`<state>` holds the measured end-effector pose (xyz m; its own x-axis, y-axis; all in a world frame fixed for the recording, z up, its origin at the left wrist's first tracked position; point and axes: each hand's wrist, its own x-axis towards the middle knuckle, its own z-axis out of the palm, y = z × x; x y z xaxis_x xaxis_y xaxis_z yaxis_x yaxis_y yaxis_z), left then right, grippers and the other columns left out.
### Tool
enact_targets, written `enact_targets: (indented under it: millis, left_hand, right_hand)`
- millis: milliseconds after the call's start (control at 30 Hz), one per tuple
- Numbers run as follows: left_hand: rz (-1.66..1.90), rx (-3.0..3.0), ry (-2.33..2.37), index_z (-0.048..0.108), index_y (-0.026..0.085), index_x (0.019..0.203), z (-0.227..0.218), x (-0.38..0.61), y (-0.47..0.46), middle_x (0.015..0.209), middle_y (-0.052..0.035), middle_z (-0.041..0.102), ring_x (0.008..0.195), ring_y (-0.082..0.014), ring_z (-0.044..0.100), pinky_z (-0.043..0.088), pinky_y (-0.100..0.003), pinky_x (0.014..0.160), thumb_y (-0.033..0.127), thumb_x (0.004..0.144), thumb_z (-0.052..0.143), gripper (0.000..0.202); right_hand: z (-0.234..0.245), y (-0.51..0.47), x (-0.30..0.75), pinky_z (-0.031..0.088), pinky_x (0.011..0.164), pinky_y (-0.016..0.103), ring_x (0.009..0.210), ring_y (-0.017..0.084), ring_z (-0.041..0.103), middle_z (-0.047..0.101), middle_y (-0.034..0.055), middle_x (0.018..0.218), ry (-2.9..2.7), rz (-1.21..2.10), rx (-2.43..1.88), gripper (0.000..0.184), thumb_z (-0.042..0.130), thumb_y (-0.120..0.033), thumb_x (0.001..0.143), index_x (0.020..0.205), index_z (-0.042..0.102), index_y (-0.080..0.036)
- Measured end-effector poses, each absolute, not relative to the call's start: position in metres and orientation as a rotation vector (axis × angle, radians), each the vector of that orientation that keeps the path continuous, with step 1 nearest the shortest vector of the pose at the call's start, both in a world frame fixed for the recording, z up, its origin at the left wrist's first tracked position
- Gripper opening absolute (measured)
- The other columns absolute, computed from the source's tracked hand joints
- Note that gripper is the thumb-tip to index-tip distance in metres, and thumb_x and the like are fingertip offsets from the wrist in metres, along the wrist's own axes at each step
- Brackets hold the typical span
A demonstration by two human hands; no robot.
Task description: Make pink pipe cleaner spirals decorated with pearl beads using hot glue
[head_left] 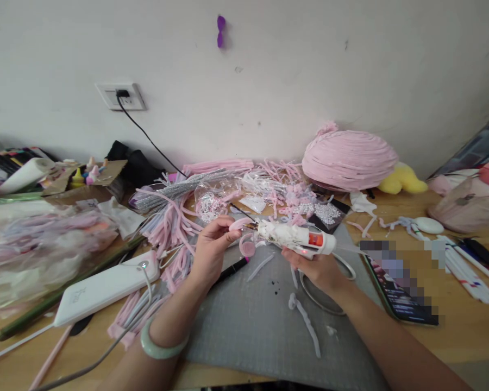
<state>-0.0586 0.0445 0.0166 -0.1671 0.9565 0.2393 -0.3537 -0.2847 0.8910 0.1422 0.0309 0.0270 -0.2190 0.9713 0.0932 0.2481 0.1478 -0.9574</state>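
Observation:
My right hand is wrapped round the grip of a white hot glue gun, which lies sideways with its nozzle pointing left. A glue stick pokes out of its back end. In a pinch, my left hand holds a small pink pipe cleaner piece at the nozzle; whether they touch I cannot tell. Just below the nozzle is a pink pipe cleaner loop. A black marker lies beside my left hand. Under both hands is a grey cutting mat with a bent lilac pipe cleaner on it.
Bundles of pink pipe cleaners and bags of pearl beads lie behind. A white power bank with cables sits at left, a phone at right. A large pink bundle stands against the wall. The gun's cable loops over the mat.

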Motion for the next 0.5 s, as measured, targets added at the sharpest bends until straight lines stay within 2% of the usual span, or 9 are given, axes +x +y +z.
enact_targets:
  millis: [233,500]
  left_hand:
    - [1.655,1.021,0.841,0.066,0.020,0.062,0.0168,-0.0585,0.0447,0.072,0.0021,0.062,0.074,-0.0138,0.057,0.041,-0.026,0.072,0.024,0.057,0.078,0.014]
    - [1.678,0.959,0.855,0.066,0.020,0.063,0.0169,-0.0590,0.0450,0.074,0.0025,0.063,0.077,-0.0137,0.056,0.040,-0.026,0.076,0.024,0.056,0.078,0.014]
  right_hand:
    - [0.0268,0.0321,0.1427,0.038,0.048,0.027,0.044,0.013,0.044,0.045,-0.0036,0.045,-1.680,1.051,-1.151,0.021,0.058,-0.040,0.067,0.058,0.051,-0.022]
    - [0.0284,0.0322,0.1424,0.039,0.050,0.027,0.044,0.013,0.045,0.045,-0.0037,0.044,-1.702,1.034,-1.176,0.022,0.057,-0.041,0.068,0.056,0.050,-0.023]
